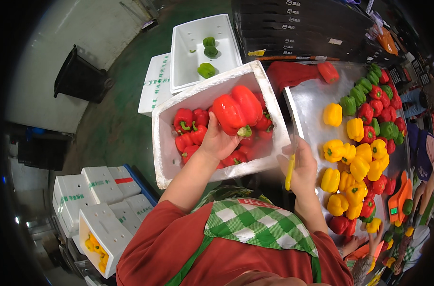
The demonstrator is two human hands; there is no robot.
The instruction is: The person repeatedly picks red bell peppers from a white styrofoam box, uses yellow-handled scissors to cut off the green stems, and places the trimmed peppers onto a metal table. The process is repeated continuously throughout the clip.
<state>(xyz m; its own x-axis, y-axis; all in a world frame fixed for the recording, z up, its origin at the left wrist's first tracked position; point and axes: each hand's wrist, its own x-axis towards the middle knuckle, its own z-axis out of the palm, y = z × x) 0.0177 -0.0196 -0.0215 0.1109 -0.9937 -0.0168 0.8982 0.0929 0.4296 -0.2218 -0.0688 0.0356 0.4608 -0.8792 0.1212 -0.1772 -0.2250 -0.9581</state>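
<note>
Quite near the right hand, yellow peppers

red shirt | short sleeves | green-and-white checked apron | plain green straps

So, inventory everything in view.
Near box: one, white, centre
Boxed peppers: many, red, near box
Held pepper: one, red, centre
Knife: one, yellow-handled, centre right
Far box: one, white, top
Green peppers: three, green, far box
Table peppers: many, red, yellow, green, table
Stacked boxes: several, white, left
Yellow peppers: several, yellow, stacked box
Bin: one, black, left
Crates: several, black, top
Scale: at least one, orange, right
Coworkers: several, varied, right
Apron: one, green-white, front
Left hand: one, bare, holding pepper
Right hand: one, bare, holding knife
</note>
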